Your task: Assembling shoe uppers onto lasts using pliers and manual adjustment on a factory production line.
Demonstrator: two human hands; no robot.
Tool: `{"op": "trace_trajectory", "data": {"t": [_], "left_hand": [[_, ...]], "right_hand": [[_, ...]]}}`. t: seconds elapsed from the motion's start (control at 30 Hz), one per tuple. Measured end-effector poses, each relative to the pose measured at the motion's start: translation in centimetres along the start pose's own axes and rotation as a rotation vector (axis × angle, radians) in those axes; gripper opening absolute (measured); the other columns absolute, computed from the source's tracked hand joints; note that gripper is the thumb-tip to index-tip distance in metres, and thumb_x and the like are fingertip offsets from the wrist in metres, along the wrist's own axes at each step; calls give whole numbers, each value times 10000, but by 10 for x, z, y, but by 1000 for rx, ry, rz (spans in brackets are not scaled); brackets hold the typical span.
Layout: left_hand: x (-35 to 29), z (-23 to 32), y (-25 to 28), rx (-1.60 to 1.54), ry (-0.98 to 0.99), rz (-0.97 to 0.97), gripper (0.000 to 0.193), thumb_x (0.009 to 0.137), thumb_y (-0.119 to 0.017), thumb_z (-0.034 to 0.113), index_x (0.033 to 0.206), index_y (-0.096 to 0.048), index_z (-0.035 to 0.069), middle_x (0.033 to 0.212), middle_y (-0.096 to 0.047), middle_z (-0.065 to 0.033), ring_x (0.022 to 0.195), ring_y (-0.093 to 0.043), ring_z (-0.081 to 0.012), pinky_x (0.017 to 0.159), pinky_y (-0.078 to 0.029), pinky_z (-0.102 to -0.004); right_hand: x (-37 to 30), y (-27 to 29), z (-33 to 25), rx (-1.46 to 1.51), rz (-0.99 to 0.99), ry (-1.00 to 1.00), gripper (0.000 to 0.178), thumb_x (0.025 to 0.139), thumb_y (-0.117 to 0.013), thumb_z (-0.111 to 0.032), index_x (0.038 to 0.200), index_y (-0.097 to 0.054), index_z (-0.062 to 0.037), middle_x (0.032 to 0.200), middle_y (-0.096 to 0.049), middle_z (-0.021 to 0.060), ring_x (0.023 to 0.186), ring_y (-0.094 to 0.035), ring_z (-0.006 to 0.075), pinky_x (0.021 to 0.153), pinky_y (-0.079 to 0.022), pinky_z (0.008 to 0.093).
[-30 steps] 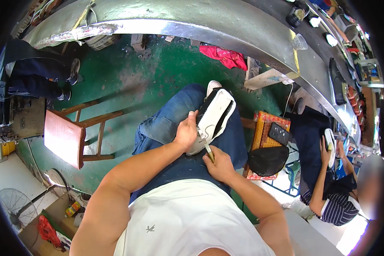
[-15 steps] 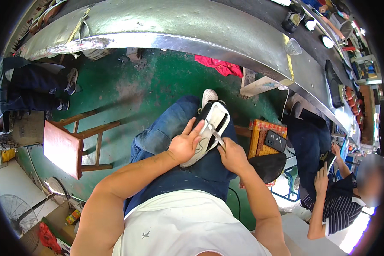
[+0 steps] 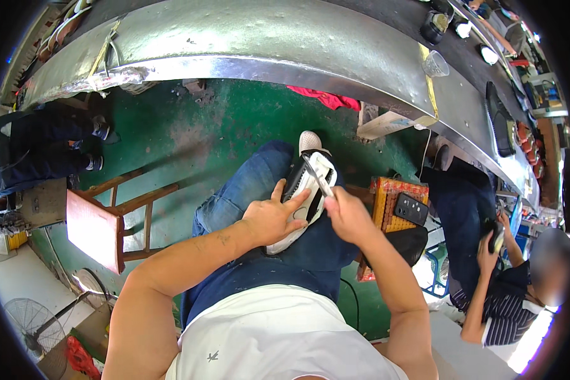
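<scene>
A black-and-white shoe (image 3: 289, 243) lies on my lap, its white underside facing up and its toe pointing away from me. My left hand (image 3: 272, 216) lies across its left side, fingers spread and gripping it steady. A slim silver metal tool (image 3: 317, 176) is in my right hand (image 3: 349, 217), fingers wrapped round its near end. The tool's far tip meets the far part of the shoe; what kind of tool it is, I cannot make out.
A long metal workbench (image 3: 247, 38) runs across the far side. At left stands a stool (image 3: 95, 228). A wooden-framed seat (image 3: 386, 209) bearing a phone (image 3: 410, 209) and a black pouch (image 3: 399, 246) is at right. Beyond it a person (image 3: 503, 304) handles a shoe.
The tool's tip has moved away from me along the shoe. My left hand has slid nearer and its fingers have shifted. At right, the other person's hands have moved slightly.
</scene>
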State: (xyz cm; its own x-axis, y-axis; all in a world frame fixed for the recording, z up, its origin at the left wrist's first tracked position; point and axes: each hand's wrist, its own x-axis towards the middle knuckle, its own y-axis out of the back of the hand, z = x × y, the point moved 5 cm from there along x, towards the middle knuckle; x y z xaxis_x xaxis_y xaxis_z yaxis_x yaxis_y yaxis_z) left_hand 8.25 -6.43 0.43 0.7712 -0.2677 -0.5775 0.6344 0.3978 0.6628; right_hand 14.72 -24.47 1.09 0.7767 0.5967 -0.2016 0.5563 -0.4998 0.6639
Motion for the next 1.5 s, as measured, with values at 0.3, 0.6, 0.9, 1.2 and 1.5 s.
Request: {"op": "trace_trajectory", "data": {"t": [0.3,0.6,0.9,1.2,1.5], "left_hand": [[-16,-42,-76,-750,71,432,823,933,-673,257,1572,-242,-31,1387,-559,-328,1309,-560,-418,1116,-420,-403],[-40,-23,-6,-404,-88,165,939,816,-740,175,1596,-221,107,1163,-661,-326,1024,-665,-502,959,-536,-458],[-36,30,120,-912,-382,474,574,814,-830,87,1289,-524,-14,1058,-704,-146,913,-679,-163,806,-565,-329],[108,-14,-19,-1202,73,-42,602,1025,-556,514,1200,-647,-55,1058,-719,-131,918,-683,-179,817,-554,-341],[69,-43,-78,-1251,-63,130,573,1124,-298,420,1437,-529,0,1368,-615,-146,1245,-569,-214,1098,-409,-325]], "right_hand": [[-52,-42,-6,-8,-232,-156,332,1072,-439,-297,1051,-557,12,851,-668,278,841,-643,494,751,-499,548],[-118,-52,40,657,68,-417,399,1101,-418,-323,1069,-586,37,846,-677,89,724,-652,145,684,-525,307],[-161,-44,45,635,69,-483,310,1031,-543,-203,1231,-554,33,950,-655,67,799,-631,133,707,-516,284],[-123,-70,20,535,61,-422,322,1058,-504,-287,1123,-575,20,843,-667,101,736,-638,176,711,-517,328],[-99,-14,2,243,-303,-266,295,968,-622,-198,1153,-583,28,948,-693,219,911,-688,368,803,-525,429]]}}
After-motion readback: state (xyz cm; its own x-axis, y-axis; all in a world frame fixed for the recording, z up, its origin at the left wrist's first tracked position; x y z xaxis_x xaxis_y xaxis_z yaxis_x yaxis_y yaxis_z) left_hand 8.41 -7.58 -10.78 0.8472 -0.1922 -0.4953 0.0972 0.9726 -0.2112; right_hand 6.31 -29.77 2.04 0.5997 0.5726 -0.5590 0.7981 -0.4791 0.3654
